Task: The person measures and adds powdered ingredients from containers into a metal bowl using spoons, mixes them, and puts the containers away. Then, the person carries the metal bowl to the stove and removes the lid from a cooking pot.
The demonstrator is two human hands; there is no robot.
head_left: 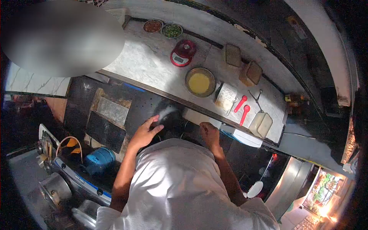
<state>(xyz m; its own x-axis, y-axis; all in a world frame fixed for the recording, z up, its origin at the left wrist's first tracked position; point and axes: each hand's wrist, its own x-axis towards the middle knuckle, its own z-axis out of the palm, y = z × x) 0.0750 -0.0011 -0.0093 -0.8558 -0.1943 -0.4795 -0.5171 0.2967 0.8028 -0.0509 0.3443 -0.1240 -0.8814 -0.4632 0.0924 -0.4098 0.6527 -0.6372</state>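
Note:
My left hand (146,132) is in front of the counter, thumb and fingers apart, with nothing in it. My right hand (210,135) is curled closed near the counter's front edge, next to a pale panel (198,116) below the top; whatever its fingers hold, if anything, is hidden. On the marble counter (142,63) beyond my hands sits a metal bowl (199,82) with something yellow in it. A red kitchen scale (183,53) stands behind the bowl. To the bowl's right are a white packet with writing (227,96) and two red measuring spoons (242,109).
Small bowls of reddish-brown (152,26) and chopped green food (171,30) stand at the back. Several rectangular containers (261,125) and a metal utensil (257,99) are at the right. Lower left are a stove (78,178), a pot (55,188) and a blue gas cylinder (100,159).

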